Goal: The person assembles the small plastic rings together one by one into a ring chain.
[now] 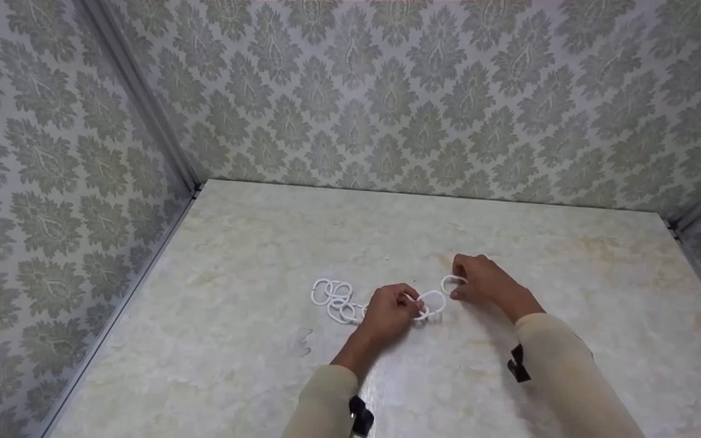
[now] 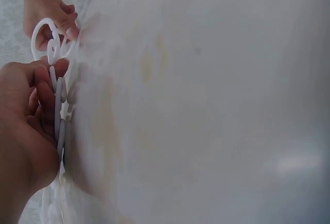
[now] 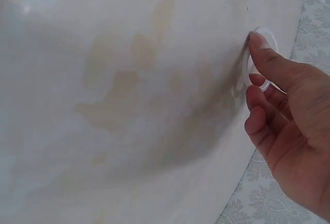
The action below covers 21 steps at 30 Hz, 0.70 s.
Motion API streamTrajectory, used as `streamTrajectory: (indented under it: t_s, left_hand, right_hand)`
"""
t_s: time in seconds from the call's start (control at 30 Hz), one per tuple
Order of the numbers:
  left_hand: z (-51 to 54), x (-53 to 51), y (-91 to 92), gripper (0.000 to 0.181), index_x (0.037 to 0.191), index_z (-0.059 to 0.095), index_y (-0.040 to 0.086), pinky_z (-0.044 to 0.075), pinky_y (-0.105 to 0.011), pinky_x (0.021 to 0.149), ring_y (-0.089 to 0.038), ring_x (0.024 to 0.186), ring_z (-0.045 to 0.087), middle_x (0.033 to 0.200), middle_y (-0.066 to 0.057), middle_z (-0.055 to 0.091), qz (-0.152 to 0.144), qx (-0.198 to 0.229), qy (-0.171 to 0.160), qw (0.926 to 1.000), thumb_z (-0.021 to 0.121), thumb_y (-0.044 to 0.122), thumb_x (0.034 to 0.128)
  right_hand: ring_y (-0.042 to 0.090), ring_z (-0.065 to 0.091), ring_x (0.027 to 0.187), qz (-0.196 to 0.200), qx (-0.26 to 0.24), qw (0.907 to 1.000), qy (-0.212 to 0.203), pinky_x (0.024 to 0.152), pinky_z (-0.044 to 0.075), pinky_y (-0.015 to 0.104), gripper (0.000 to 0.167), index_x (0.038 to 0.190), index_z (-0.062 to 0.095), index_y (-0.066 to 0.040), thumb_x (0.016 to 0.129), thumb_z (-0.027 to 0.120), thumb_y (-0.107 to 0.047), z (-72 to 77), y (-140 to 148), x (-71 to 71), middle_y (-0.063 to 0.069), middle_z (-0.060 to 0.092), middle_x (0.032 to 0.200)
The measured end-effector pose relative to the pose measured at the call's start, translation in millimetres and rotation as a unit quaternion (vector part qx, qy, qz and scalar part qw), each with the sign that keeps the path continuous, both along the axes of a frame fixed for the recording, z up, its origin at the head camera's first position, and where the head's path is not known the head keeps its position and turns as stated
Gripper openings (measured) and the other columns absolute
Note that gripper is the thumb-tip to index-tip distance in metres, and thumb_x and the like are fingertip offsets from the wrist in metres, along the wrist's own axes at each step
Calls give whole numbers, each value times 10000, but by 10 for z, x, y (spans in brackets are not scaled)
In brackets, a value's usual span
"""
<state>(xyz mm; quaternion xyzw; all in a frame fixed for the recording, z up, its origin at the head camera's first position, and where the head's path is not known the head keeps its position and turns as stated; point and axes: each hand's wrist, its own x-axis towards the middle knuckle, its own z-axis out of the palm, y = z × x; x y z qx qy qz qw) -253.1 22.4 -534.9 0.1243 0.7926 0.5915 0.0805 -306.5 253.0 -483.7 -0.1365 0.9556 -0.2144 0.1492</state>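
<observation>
A chain of white plastic links (image 1: 339,302) lies on the table, running from a small heap on the left to under the left hand. The left hand (image 1: 392,311) pinches the chain near its right end between thumb and fingers. One link (image 1: 434,299) sticks out to the right of that hand. The right hand (image 1: 485,281) pinches a single white ring link (image 3: 273,41) between thumb and fingers, close to the chain's end link. Whether that ring and the end link are joined, I cannot tell. In the left wrist view, several chain links (image 2: 60,100) hang along the left fingers.
The pale marbled table (image 1: 253,243) stretches around both hands. Behind it rises a patterned wall panel (image 1: 356,109), with another panel (image 1: 40,201) along the left side. A small grey mark (image 1: 305,342) shows on the table below the heap.
</observation>
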Motion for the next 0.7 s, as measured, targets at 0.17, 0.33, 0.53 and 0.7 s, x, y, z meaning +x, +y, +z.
streamTrajectory:
  t_s: [0.17,0.33,0.53,0.7]
  left_hand:
    - [-6,-10,5,110,899,710,54,468,-204,636,-33,644,624,779,-106,766,95,-81,6,9999,669,143,949]
    - [1,-21,10,110,896,706,54,481,-209,643,-35,668,619,768,-56,735,144,-194,-77,9997,651,128,956]
    - [14,-21,10,89,941,702,51,459,-209,603,-44,636,584,740,-34,709,219,-230,-95,9995,635,109,953]
    - [21,-20,13,104,936,704,47,462,-208,602,-50,637,571,737,-7,696,219,-175,-224,9994,628,114,960]
  right_hand:
    - [115,615,776,-69,-1152,9933,23,708,490,271,71,939,677,-50,967,675,-115,-46,133,143,124,730,947]
    - [93,731,861,180,-2562,9663,-161,754,590,244,202,1102,687,102,997,607,-51,-65,222,362,283,739,1056]
    - [13,731,851,66,-3277,9436,-472,800,606,264,313,1222,613,177,1009,585,-51,-54,248,562,375,672,1128]
    - [7,708,867,133,-2621,9650,12,773,571,194,314,1206,674,101,937,696,-60,-70,246,639,276,719,1095]
